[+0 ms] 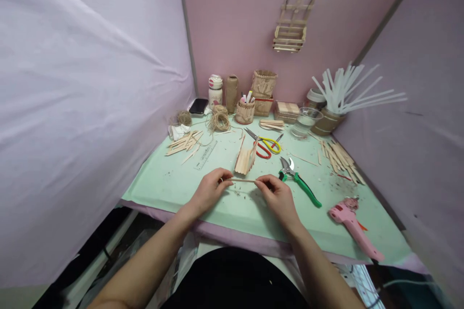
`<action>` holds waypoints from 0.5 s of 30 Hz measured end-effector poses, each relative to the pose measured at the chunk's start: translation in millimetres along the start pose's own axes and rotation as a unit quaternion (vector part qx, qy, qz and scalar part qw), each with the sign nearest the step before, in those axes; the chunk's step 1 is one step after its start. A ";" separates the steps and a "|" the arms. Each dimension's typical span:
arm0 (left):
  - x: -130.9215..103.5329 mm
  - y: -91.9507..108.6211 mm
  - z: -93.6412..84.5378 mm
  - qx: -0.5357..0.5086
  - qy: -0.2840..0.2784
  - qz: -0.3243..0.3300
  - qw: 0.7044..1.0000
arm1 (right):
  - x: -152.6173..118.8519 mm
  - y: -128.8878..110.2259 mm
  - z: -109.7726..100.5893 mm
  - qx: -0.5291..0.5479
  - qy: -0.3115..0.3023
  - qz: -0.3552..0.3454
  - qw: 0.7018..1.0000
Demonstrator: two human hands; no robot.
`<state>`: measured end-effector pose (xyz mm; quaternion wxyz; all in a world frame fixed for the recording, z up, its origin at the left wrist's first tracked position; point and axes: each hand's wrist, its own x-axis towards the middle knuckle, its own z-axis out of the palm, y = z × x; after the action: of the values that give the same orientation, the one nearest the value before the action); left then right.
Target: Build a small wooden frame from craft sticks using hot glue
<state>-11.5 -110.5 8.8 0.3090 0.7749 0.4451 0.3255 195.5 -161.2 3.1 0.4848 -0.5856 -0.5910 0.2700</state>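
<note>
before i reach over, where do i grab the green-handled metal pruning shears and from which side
Probably grip the shears by the long green handle with your right hand, coming from the near right: it slants toward your side, while the metal blades stand open and point away.

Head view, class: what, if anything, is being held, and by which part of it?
A thin stick, held by its two ends: the left grip at one, the right grip at the other.

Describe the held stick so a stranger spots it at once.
Start at the green table, near its front edge. The left hand and right hand hold the stick between them. Unlike the piled sticks, it is pinched at both ends.
</note>
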 end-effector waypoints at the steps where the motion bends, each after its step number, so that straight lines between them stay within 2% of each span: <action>1: 2.9 -2.7 0.0 -0.007 0.011 -0.015 1.000 | 1.5 1.0 0.9 -0.001 0.004 0.007 1.000; 3: 7.7 -7.2 -0.5 -0.012 0.018 -0.026 0.999 | 3.6 1.1 2.0 -0.008 -0.004 0.009 1.000; 8: 18.4 -13.0 -10.7 -0.015 -0.012 -0.025 1.000 | 5.6 -1.6 -2.1 -0.051 -0.027 -0.027 0.998; 12: 34.2 -12.1 -23.6 -0.073 -0.054 -0.002 0.996 | 8.5 2.4 -6.9 -0.087 -0.097 -0.041 0.991; 15: 49.4 -9.2 -21.0 -0.111 -0.080 -0.015 0.991 | 11.3 5.7 -6.1 -0.124 -0.124 -0.056 0.983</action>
<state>-13.0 -58.7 25.7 0.4324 0.7527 0.3918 0.3048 205.1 -151.0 3.3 0.3457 -0.5694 -0.7071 0.2372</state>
